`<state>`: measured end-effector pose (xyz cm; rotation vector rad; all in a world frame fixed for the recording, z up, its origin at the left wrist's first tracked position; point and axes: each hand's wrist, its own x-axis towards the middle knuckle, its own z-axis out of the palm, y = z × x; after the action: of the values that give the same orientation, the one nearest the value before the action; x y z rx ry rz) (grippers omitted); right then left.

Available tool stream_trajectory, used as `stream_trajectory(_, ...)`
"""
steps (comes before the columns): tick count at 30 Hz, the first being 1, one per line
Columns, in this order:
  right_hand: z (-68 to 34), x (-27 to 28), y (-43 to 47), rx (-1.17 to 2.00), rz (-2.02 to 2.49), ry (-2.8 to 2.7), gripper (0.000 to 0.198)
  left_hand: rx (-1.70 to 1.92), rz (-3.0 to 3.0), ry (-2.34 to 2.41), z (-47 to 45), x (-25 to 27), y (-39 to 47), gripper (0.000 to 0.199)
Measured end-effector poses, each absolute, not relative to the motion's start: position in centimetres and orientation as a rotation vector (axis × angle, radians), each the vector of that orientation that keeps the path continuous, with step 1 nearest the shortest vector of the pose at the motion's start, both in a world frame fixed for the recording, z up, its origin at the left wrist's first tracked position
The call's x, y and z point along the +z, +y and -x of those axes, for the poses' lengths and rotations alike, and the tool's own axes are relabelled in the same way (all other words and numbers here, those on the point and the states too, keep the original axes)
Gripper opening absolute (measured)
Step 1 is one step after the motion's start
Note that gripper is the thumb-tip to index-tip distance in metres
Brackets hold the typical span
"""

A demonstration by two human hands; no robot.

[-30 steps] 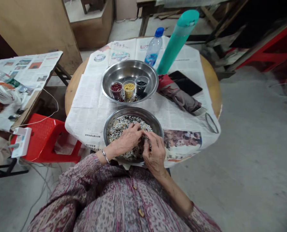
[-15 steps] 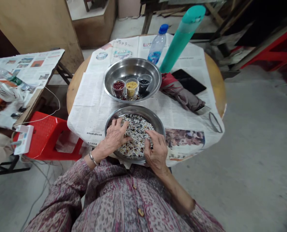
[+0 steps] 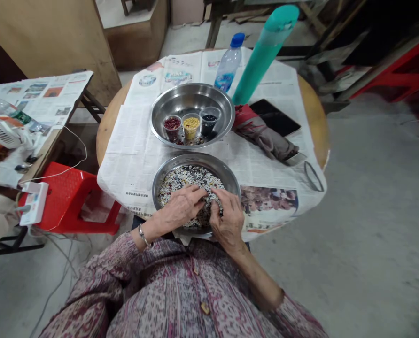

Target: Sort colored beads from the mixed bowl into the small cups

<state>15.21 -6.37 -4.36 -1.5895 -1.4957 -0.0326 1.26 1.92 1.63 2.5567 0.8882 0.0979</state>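
Note:
In front of me a steel basin (image 3: 232, 174) holds a spread of white and dark grains (image 3: 186, 174) with a few yellow and red bits among them. Over its middle my left hand (image 3: 184, 204) bends across the grains, its fingers drawn together; whatever is between the fingertips is hidden. At the basin's right side my right hand (image 3: 227, 216) touches the grains, thumb and forefinger curved but apart. The two sets of fingertips nearly meet. Behind, a second steel basin (image 3: 191, 96) carries three clear cups: red beans (image 3: 172, 126), yellow beans (image 3: 190, 126) and black beans (image 3: 208, 122).
Newspaper (image 3: 125, 141) covers the round table. Toward the back stand a blue-capped bottle (image 3: 228, 63) and a tall turquoise bottle (image 3: 264, 58). A folded umbrella (image 3: 266, 136) and a black tablet (image 3: 276, 117) lie right. A red stool (image 3: 66, 192) with a power strip (image 3: 36, 204) stands left.
My left hand has moved right from the basin's left side to its middle, its spread fingers now drawn together. My right hand stays nearly still. More grains show at the left.

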Motion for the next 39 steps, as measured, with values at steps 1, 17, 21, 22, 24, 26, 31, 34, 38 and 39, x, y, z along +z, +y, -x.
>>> stream_trajectory(1,-15.2,-4.4,-6.4,-0.035,1.590,-1.497,0.037,0.129,-2.583,0.891,-1.3,1.7,2.3,0.019)
stream_trajectory(17,-15.3,-4.5,-6.3,-0.027,1.610,-1.515,0.036,0.013,-2.519,0.873,-1.0,1.0,3.2,0.019)
stream_trajectory(21,-15.3,-4.6,-6.4,-0.006,1.602,-1.511,0.036,-0.009,-2.558,0.826,1.6,1.6,1.7,0.017)
stream_trajectory(22,-15.3,-4.6,-6.4,-0.011,1.602,-1.514,0.036,-0.019,-2.569,0.802,2.2,1.8,1.2,0.018)
stream_trajectory(24,-15.3,-4.6,-6.3,-0.030,1.601,-1.523,0.035,-0.055,-2.573,0.740,3.1,2.2,0.4,0.018)
stream_trajectory(26,-15.3,-4.6,-6.3,-0.046,1.596,-1.530,0.034,-0.090,-2.559,0.693,3.4,2.4,0.0,0.018)
stream_trajectory(31,-15.3,-4.6,-6.3,-0.054,1.589,-1.528,0.033,-0.084,-2.579,0.714,1.8,1.2,0.5,0.024)
stream_trajectory(34,-15.3,-4.6,-6.3,-0.042,1.606,-1.523,0.033,-0.063,-2.619,0.836,0.4,0.4,1.7,0.027)
stream_trajectory(38,-15.3,-4.6,-6.4,-0.046,1.613,-1.529,0.033,0.077,-2.638,1.002,-0.6,0.3,3.7,0.023)
stream_trajectory(39,-15.3,-4.6,-6.4,-0.046,1.612,-1.532,0.033,0.127,-2.640,1.038,-0.7,0.4,4.1,0.023)
